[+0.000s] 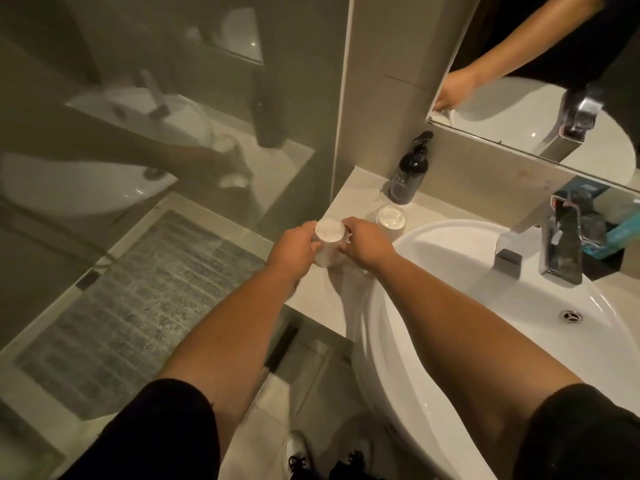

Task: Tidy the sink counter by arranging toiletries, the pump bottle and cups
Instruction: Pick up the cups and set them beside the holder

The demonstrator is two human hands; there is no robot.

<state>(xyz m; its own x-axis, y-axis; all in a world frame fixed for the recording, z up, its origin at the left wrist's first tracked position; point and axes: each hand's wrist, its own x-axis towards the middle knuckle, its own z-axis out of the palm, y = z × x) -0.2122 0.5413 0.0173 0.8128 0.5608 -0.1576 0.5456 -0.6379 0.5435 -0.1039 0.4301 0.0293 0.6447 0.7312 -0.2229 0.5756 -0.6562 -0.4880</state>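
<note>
We grip a clear paper-capped glass cup (329,245) with left hand (292,251) and right hand (367,245), fingers curled round it, dark pump bottle (408,176) label unreadable.

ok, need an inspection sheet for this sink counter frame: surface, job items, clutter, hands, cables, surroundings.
Surface: pale stone counter left of the white ceramic basin.
Job's things: dark plastic pump bottle upright by the back wall; covered clear cup standing in front of it; second covered clear cup held at the counter's front edge.
Clutter: teal packet behind the chrome tap, contents unclear.
Hands: left hand and right hand both grip the second cup from either side.
Cables: nothing seen.
Surroundings: wall mirror, glass shower panel, grey patterned floor mat.
</note>
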